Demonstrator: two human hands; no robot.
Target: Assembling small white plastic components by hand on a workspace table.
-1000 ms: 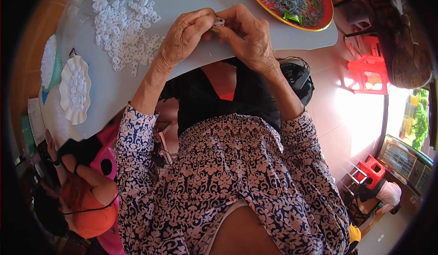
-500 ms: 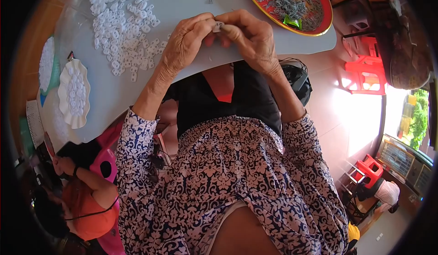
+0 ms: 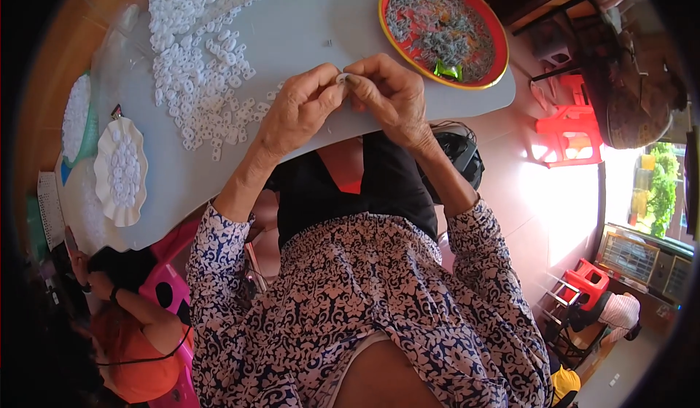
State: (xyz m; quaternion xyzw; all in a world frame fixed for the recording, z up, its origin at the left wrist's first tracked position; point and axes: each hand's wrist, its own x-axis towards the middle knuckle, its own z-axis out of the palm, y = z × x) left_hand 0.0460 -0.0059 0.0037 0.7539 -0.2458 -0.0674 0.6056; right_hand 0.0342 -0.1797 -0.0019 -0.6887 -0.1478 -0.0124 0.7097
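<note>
Over the near edge of the grey table (image 3: 306, 25), both my hands meet around one small white plastic piece (image 3: 343, 78). My left hand (image 3: 302, 109) pinches it between thumb and fingers. From the other side, my right hand (image 3: 394, 98) closes on it too, thumb pressed close to the piece. Most of it is hidden by fingertips. Beside my left hand spreads a large heap of similar white plastic pieces with holes (image 3: 193, 72). To the right of my right hand is a round red tray with a yellow rim (image 3: 502, 61), holding many small grey metal parts.
A green packet (image 3: 447, 71) lies in the tray. At the left stand a white scalloped dish (image 3: 108, 189) of white pieces and a green basket (image 3: 91, 127). Another person in orange (image 3: 149, 364) sits lower left. Red stools (image 3: 572, 134) stand at the right.
The whole view has shifted, so the table and tray appear lower. My hands stay together on the white piece, which has turned and shows less of its face.
</note>
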